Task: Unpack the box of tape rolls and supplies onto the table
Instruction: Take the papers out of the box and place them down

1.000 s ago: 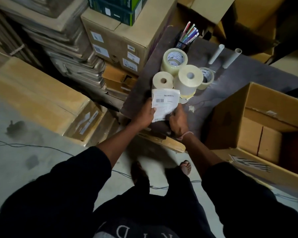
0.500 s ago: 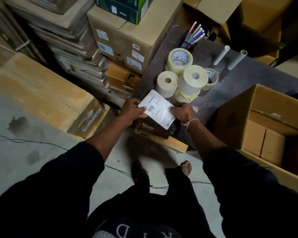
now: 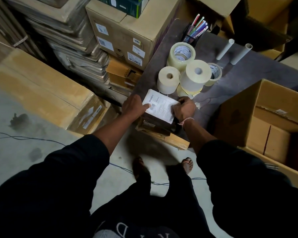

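A stack of white shipping labels [image 3: 160,107] lies at the near corner of the dark table [image 3: 248,74]. My left hand [image 3: 133,106] grips its left edge, thumb on the top sheet. My right hand [image 3: 184,108] holds its right edge with curled fingers. Just behind stand two cream label rolls [image 3: 168,79] [image 3: 194,76], a stack of clear tape rolls [image 3: 181,54] and a smaller tape roll [image 3: 214,73]. The open cardboard box [image 3: 244,103] sits at the right.
A black mesh cup of coloured pens [image 3: 194,31] and two white tubes [image 3: 224,48] stand at the table's back. Large cartons [image 3: 127,31] and piles of flattened packaging crowd the left. Cables run over the concrete floor by my feet.
The label stack was held upright in both hands in front of the rolls. It has since tipped flat and come down onto the table's near corner, both hands still on it.
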Demonstrator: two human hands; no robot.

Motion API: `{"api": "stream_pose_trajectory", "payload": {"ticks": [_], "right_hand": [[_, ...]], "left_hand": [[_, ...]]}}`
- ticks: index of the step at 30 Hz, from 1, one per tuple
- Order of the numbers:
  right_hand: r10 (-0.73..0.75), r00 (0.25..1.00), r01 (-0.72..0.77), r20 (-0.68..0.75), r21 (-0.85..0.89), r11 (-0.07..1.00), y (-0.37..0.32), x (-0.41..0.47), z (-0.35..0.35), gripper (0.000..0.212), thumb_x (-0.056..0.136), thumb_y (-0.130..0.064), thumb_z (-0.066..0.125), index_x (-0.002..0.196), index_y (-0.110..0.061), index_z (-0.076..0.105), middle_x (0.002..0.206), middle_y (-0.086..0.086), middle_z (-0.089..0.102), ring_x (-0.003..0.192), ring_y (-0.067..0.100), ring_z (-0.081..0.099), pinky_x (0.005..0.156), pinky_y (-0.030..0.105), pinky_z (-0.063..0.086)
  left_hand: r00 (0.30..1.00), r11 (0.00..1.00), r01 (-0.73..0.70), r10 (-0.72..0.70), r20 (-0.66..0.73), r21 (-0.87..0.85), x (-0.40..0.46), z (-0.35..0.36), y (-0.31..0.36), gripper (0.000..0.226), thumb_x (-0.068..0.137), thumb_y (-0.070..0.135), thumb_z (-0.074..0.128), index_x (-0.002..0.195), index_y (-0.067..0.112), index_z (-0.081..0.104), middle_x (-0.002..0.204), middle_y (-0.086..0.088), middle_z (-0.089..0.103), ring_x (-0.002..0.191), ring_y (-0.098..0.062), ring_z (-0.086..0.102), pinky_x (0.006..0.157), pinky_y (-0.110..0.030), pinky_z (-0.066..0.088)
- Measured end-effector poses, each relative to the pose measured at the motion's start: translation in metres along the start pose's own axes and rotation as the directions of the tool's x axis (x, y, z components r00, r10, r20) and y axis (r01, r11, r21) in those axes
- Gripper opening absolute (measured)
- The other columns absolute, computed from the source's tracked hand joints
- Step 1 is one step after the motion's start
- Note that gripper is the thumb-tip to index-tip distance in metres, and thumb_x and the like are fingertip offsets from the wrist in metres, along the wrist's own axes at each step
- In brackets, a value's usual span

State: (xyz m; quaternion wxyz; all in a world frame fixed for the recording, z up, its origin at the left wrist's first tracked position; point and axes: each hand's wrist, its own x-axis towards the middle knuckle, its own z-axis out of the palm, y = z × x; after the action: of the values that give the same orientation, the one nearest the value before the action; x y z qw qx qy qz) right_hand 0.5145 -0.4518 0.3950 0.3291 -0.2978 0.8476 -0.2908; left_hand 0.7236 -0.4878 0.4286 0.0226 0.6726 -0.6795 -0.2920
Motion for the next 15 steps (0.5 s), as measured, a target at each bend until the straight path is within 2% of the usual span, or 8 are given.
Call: {"api": "stream_pose_trajectory", "payload": {"ticks": [3, 7, 9, 11, 13, 14, 15], "right_hand": [[-0.065, 0.997, 0.064, -0.032, -0.028, 0.998, -0.014, -0.02, -0.017, 0.03, 0.074, -0.011, 0.077, 0.102, -0.015, 0.069, 0.101, 0.003, 0.072, 0.093, 0.02, 0.066, 0.086, 0.033, 0.059], [-0.113, 0.992, 0.112, -0.05, -0.007, 0.994, -0.02, -0.028, -0.042, 0.026, 0.071, -0.007, 0.071, 0.095, -0.015, 0.066, 0.096, 0.004, 0.071, 0.091, 0.022, 0.065, 0.083, 0.038, 0.059], [-0.173, 0.983, 0.174, -0.066, 0.006, 0.985, -0.028, -0.031, -0.057, 0.019, 0.07, -0.008, 0.067, 0.087, -0.015, 0.065, 0.09, 0.003, 0.071, 0.087, 0.022, 0.066, 0.079, 0.039, 0.06], [-0.241, 0.966, 0.245, -0.097, 0.037, 0.969, -0.044, -0.037, -0.077, 0.009, 0.073, -0.014, 0.065, 0.082, -0.016, 0.065, 0.085, 0.001, 0.072, 0.081, 0.018, 0.067, 0.073, 0.034, 0.059], [-0.287, 0.947, 0.3, -0.148, 0.074, 0.951, -0.06, -0.038, -0.098, 0.002, 0.081, -0.016, 0.06, 0.081, -0.017, 0.063, 0.082, -0.001, 0.07, 0.074, 0.012, 0.065, 0.067, 0.022, 0.053], [-0.311, 0.934, 0.329, -0.175, 0.09, 0.94, -0.068, -0.037, -0.108, 0.006, 0.084, -0.016, 0.058, 0.081, -0.019, 0.062, 0.082, -0.001, 0.07, 0.074, 0.012, 0.065, 0.067, 0.019, 0.052], [-0.332, 0.92, 0.358, -0.208, 0.103, 0.928, -0.075, -0.034, -0.119, 0.01, 0.085, -0.015, 0.056, 0.081, -0.022, 0.061, 0.083, -0.001, 0.07, 0.077, 0.014, 0.066, 0.07, 0.022, 0.053]], "left_hand": [[1.0, 0.999, -0.02, 0.02, 0.003, 0.039, -0.002, -0.011, 0.004, 0.045, 0.087, 0.048, 0.072, 0.102, 0.007, 0.062, 0.107, -0.013, 0.068, 0.098, -0.03, 0.066, 0.069, -0.035, 0.041], [0.997, 0.997, -0.073, 0.073, -0.008, 0.018, -0.003, -0.031, 0.015, 0.034, 0.088, 0.04, 0.073, 0.102, 0.011, 0.063, 0.104, -0.008, 0.068, 0.097, -0.027, 0.064, 0.073, -0.036, 0.047], [0.984, 0.982, -0.164, 0.17, 0.058, -0.097, -0.003, -0.04, 0.026, 0.023, 0.088, 0.035, 0.072, 0.097, 0.016, 0.064, 0.099, -0.003, 0.068, 0.094, -0.022, 0.064, 0.076, -0.036, 0.051], [0.949, 0.935, -0.262, 0.295, 0.113, -0.239, -0.004, -0.048, 0.041, 0.016, 0.087, 0.035, 0.072, 0.093, 0.021, 0.066, 0.092, 0.003, 0.069, 0.088, -0.018, 0.066, 0.075, -0.039, 0.058], [0.916, 0.879, -0.326, 0.385, 0.116, -0.348, -0.003, -0.056, 0.06, 0.008, 0.088, 0.029, 0.07, 0.088, 0.022, 0.067, 0.087, 0.004, 0.071, 0.08, -0.015, 0.067, 0.069, -0.042, 0.061], [0.907, 0.854, -0.34, 0.409, 0.104, -0.393, -0.002, -0.059, 0.07, 0.006, 0.089, 0.026, 0.069, 0.085, 0.024, 0.067, 0.086, 0.004, 0.071, 0.075, -0.014, 0.066, 0.064, -0.041, 0.06], [0.9, 0.832, -0.352, 0.426, 0.088, -0.429, -0.001, -0.062, 0.082, 0.007, 0.089, 0.026, 0.069, 0.083, 0.026, 0.066, 0.087, 0.003, 0.072, 0.073, -0.012, 0.065, 0.061, -0.037, 0.058]]}}
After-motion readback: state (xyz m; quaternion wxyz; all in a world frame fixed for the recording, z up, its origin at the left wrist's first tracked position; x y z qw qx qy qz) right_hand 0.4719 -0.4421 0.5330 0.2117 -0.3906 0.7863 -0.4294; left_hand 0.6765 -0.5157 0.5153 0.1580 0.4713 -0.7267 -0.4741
